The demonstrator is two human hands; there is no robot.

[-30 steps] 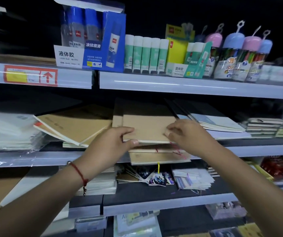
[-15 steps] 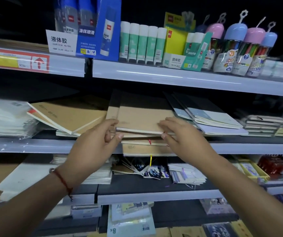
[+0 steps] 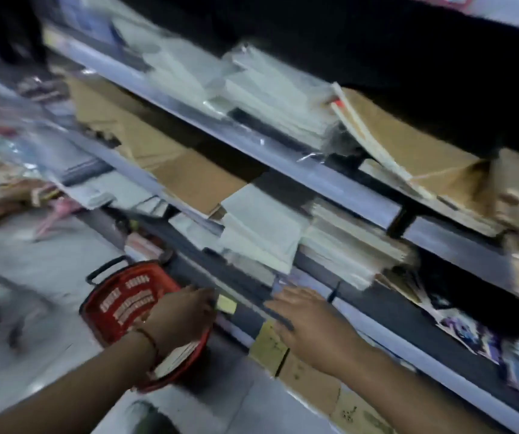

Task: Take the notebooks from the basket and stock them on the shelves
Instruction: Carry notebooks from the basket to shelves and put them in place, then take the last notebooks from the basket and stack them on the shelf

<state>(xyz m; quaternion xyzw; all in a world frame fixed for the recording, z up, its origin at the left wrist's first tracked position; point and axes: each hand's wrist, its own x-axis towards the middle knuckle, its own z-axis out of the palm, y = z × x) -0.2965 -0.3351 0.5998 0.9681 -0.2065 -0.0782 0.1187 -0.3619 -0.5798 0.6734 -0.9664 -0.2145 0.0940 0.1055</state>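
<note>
A red plastic basket (image 3: 123, 296) with a black handle sits on the floor at the foot of the shelves; a pale notebook edge (image 3: 178, 355) shows inside it under my wrist. My left hand (image 3: 183, 311) hangs over the basket, fingers spread, holding nothing. My right hand (image 3: 311, 321) is beside it over the bottom shelf edge, fingers apart and empty. Brown kraft notebooks (image 3: 414, 151) lie stacked on the upper shelf at the right. The view is tilted and blurred.
White and grey notebook stacks (image 3: 261, 233) and brown cardboard sheets (image 3: 189, 173) fill the middle shelf. Brown cartons (image 3: 308, 380) stand at the shelf base. The pale floor (image 3: 32, 270) lies at the left, with blurred goods at the far left.
The view has swung down and left from the shelf to the floor. Both hands have left the kraft notebook stack and dropped toward the red basket, now empty.
</note>
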